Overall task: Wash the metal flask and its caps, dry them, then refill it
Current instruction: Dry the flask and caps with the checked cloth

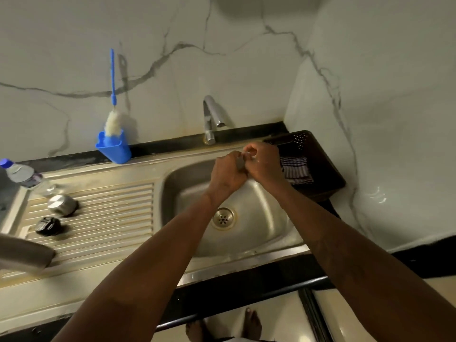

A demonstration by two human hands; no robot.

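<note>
The metal flask (24,254) lies on its side at the left edge of the drainboard, only partly in view. Beyond it on the ribs sit a shiny metal cap (61,204) and a black inner cap (48,225). My left hand (227,172) and my right hand (264,164) meet above the back of the sink basin (261,211), just below the tap (212,117). Both have their fingers curled round a small grey object (240,163) with a white bit at its top. The hands cover most of it, so I cannot tell what it is. No water runs from the tap.
A blue holder (113,149) with a long blue bottle brush (112,77) stands against the marble wall. A plastic water bottle (22,174) lies at the far left. A dark perforated basket (318,154) holding a striped cloth (296,170) sits right of the sink.
</note>
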